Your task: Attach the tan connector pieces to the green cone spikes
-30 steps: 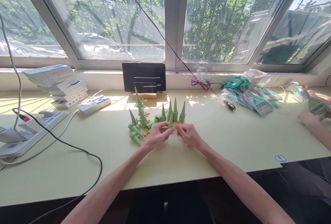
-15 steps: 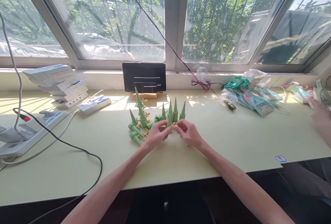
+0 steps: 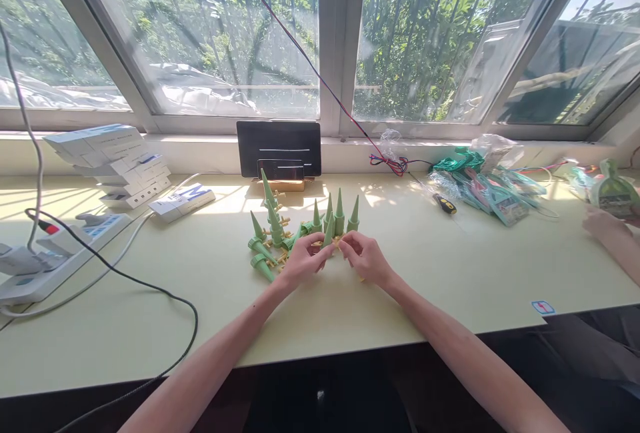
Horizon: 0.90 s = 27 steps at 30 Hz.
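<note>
My left hand (image 3: pixel 300 261) is closed around a green cone (image 3: pixel 329 232), its tip pointing up and away. My right hand (image 3: pixel 364 256) pinches a small yellow piece (image 3: pixel 338 242) right beside that cone, fingertips of both hands almost touching. Just behind them stand three upright green cones (image 3: pixel 340 213). To the left lies a cluster of more green cones and yellow connectors (image 3: pixel 267 243), some upright, some on their sides. All of it rests on the pale yellow-green table (image 3: pixel 400 273).
A dark tablet on a stand (image 3: pixel 279 148) is behind the cones. White boxes (image 3: pixel 115 161), a power strip (image 3: pixel 55 253) and a black cable (image 3: pixel 150 290) are at left. A screwdriver (image 3: pixel 444 204) and plastic packets (image 3: pixel 493 186) lie at right, where another person's hand (image 3: pixel 603 223) holds a packet.
My hands have shifted slightly up and closer together around the cone and yellow piece. The other person's hand at the right edge has moved about with a packet.
</note>
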Tool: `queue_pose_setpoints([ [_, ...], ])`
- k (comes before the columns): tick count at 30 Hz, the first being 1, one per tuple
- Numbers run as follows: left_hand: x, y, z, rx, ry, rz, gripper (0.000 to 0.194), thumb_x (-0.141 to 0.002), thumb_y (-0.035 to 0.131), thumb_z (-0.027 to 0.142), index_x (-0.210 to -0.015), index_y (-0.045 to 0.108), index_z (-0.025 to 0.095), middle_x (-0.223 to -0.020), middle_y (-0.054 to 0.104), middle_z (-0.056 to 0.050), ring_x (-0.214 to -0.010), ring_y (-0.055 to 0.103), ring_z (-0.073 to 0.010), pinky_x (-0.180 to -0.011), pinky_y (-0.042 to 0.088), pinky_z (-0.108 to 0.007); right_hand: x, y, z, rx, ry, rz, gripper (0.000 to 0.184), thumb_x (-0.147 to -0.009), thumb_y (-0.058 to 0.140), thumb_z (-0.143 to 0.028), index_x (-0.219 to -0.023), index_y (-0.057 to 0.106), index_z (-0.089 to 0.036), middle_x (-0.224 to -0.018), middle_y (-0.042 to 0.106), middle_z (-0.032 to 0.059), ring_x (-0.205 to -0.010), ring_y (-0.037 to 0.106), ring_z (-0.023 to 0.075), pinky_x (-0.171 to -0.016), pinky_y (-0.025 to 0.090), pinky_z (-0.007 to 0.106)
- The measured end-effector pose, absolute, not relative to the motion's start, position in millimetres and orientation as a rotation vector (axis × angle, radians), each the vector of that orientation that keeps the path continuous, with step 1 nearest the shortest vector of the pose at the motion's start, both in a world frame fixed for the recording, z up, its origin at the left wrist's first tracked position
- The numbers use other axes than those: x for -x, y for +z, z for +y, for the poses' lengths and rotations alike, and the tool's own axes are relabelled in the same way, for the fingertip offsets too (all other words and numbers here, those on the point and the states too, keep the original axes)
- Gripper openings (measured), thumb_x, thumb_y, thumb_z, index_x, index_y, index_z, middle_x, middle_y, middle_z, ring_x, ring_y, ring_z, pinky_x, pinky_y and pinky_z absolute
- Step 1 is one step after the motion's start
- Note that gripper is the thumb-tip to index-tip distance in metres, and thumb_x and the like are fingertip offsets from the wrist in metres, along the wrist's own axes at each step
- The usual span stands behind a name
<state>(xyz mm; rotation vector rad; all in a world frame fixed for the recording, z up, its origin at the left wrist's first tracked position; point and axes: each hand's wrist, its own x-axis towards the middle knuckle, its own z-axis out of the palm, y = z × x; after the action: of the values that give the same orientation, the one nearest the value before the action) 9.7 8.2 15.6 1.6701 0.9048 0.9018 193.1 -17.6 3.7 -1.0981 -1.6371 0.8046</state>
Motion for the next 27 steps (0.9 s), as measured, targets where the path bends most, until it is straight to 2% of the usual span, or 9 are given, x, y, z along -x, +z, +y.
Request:
queue_pose_setpoints([
  [3, -9.4, 15.2, 8.7, -1.671, 0.903, 0.917, 0.031, -0.087, 0.065, 0.047, -0.086, 0.061, 0.016, -0.051, 0.046, 0.005, -0.044, 0.042, -0.008, -0.044, 0.03, -0.021, -193.1, 3.6, -18.0, 1.071, 0.826, -1.632, 0.028, -0.092, 0.056, -0.047, -0.084, 0.055, -0.02, -0.065, 0.057, -0.0014, -0.05, 0.047, 0.0118, -0.048, 0.04, 0.026],
  [8, -8.8, 14.1, 9.5, -1.672, 0.885, 0.902, 0.031, -0.088, 0.064, 0.047, -0.087, 0.06, 0.016, -0.053, 0.046, 0.005, -0.045, 0.042, -0.0075, -0.043, 0.03, -0.02, -193.3, 2.2, -17.5, 1.079, 0.827, -1.639, 0.027, -0.093, 0.053, -0.043, -0.079, 0.053, -0.02, -0.062, 0.054, -0.002, -0.05, 0.048, 0.0122, -0.049, 0.039, 0.025],
  [14, -9.3, 13.9, 9.8, -1.684, 0.877, 0.887, 0.031, -0.087, 0.065, 0.047, -0.088, 0.061, 0.016, -0.053, 0.046, 0.005, -0.045, 0.043, -0.0075, -0.042, 0.031, -0.02, -194.0, 0.5, -17.1, 1.115, 0.778, -1.676, 0.037, -0.097, 0.047, -0.045, -0.069, 0.048, -0.021, -0.05, 0.045, -0.0046, -0.046, 0.04, 0.0115, -0.049, 0.035, 0.025],
  [21, -9.6, 12.6, 10.6, -1.687, 0.867, 0.85, 0.032, -0.086, 0.066, 0.048, -0.087, 0.06, 0.017, -0.055, 0.048, 0.005, -0.046, 0.046, -0.0084, -0.042, 0.034, -0.02, -193.1, -1.7, -15.5, 1.133, 0.762, -1.689, 0.046, -0.1, 0.04, -0.048, -0.064, 0.048, -0.02, -0.049, 0.044, -0.0037, -0.046, 0.039, 0.0108, -0.05, 0.034, 0.025],
  [24, -9.6, 13.0, 10.3, -1.684, 0.878, 0.88, 0.032, -0.087, 0.065, 0.048, -0.088, 0.06, 0.017, -0.055, 0.047, 0.005, -0.046, 0.045, -0.0082, -0.042, 0.033, -0.02, -192.9, -0.6, -15.5, 1.114, 0.778, -1.671, 0.042, -0.099, 0.042, -0.047, -0.068, 0.049, -0.02, -0.052, 0.048, -0.0034, -0.048, 0.043, 0.011, -0.052, 0.037, 0.025],
  [27, -9.7, 13.9, 9.5, -1.674, 0.9, 0.907, 0.032, -0.087, 0.065, 0.048, -0.087, 0.06, 0.016, -0.055, 0.048, 0.005, -0.046, 0.045, -0.0079, -0.043, 0.033, -0.02, -193.3, 0.1, -16.1, 1.102, 0.801, -1.666, 0.03, -0.096, 0.049, -0.044, -0.08, 0.054, -0.019, -0.061, 0.054, -0.0023, -0.05, 0.046, 0.0113, -0.051, 0.038, 0.025],
])
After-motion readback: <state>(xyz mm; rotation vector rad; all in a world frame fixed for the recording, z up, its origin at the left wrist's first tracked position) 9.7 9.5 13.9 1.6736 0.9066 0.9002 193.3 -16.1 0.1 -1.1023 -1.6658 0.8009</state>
